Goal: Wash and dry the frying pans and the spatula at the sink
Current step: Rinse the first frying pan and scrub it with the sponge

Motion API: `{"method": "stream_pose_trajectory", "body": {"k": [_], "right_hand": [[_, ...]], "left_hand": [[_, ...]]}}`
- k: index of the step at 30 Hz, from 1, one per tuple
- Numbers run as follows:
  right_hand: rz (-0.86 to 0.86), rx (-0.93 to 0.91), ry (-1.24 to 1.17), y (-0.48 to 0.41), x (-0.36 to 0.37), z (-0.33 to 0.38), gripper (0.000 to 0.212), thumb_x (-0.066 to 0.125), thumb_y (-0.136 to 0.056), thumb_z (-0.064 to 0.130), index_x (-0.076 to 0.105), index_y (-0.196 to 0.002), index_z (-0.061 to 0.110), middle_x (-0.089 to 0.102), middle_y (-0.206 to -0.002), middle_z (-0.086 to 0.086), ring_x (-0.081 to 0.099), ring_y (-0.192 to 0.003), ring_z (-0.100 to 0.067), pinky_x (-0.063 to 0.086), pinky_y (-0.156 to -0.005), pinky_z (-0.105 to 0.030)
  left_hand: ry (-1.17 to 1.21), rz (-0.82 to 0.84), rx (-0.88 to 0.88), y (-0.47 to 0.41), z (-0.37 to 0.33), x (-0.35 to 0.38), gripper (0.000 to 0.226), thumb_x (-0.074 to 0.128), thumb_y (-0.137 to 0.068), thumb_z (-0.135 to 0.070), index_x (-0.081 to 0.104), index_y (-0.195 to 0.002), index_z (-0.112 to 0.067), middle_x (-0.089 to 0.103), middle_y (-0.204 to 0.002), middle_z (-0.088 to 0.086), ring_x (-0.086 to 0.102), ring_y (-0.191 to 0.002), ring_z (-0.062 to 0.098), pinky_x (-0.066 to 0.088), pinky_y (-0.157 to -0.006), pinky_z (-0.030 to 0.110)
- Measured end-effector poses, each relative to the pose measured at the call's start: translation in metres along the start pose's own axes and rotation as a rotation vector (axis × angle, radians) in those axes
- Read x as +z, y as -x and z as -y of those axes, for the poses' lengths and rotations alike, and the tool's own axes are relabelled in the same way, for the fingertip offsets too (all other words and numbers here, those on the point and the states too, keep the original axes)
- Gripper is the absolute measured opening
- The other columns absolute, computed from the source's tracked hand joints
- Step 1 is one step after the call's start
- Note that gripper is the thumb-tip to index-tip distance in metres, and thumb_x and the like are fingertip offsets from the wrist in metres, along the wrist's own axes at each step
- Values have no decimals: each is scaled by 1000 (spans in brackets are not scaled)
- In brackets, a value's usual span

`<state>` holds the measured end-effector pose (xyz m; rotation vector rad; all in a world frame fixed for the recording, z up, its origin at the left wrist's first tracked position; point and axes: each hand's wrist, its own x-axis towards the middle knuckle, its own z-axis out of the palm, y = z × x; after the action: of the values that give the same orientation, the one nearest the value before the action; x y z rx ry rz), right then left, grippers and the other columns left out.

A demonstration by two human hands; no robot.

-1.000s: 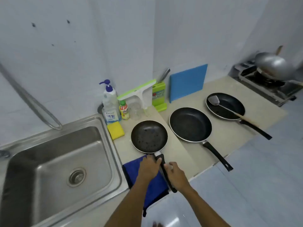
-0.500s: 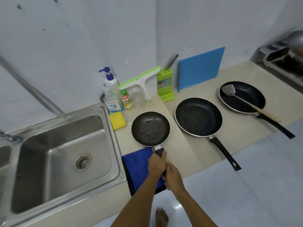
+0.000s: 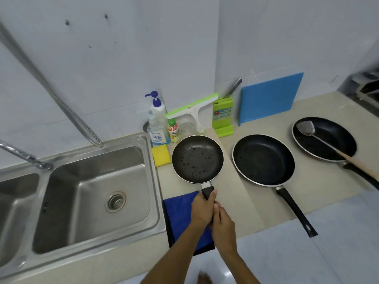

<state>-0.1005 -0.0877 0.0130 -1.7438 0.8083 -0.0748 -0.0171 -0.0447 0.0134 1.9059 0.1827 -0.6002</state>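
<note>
- Both your hands have closed together on the small frying pan (image 3: 196, 158) since a second ago.
- Head view: your left hand (image 3: 202, 210) grips its handle (image 3: 207, 191) nearest the pan, and your right hand (image 3: 223, 226) clasps directly behind, touching the left.
- That pan lies just right of the sink (image 3: 82, 181), beyond the blue cloth (image 3: 178, 214).

Right of the sink (image 3: 160, 193): left pan (image 3: 198, 158), middle pan (image 3: 263, 159), right pan (image 3: 336, 130), with spatula (image 3: 328, 144) apparently resting in it.
</note>
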Motion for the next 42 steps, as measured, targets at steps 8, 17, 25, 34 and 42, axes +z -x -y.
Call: {"method": "stream_pose_trajectory", "body": {"k": [8,17,25,34,42], "right_hand": [[162,5,57,3,43,27,38,36,-105,46,65,-96,24,72,-85,4,68,-76,-12,57,-70,-29],[365,-95,123,23,144,64,34,40,-105,44,68,-97,25,68,-74,3,63,-65,-7,46,-52,-18],[437,-86,189,45,270,92,45,33,-104,53,67,-89,28,67,-66,1,62,-56,-10,51,-54,-34],[301,-17,323,74,399,112,63,26,-103,58,69,-74,24,70,-68,3,68,-69,-18,58,-70,-39],[280,-43,432,70,426,97,66,28,-99,64,70,-81,17,71,-76,-4,68,-73,-23,58,-71,-41]], "left_hand": [[382,25,-127,2,2,-75,43,60,-100,-44,67,-105,-2,81,-88,7,76,-83,17,60,-75,29],[459,-152,-161,-8,40,-194,38,60,-101,-38,67,-95,-1,80,-80,5,76,-76,14,61,-74,28],[491,-157,-180,-30,88,-323,33,72,-94,-36,55,-83,-10,80,-94,8,77,-87,16,56,-73,23],[-60,-194,-156,-40,132,-435,43,47,-100,-53,71,-89,-19,77,-89,2,72,-85,20,58,-83,36],[-783,-648,188,-117,97,-597,48,46,-102,-20,42,-148,-6,42,-158,12,43,-142,34,40,-109,51]]}}
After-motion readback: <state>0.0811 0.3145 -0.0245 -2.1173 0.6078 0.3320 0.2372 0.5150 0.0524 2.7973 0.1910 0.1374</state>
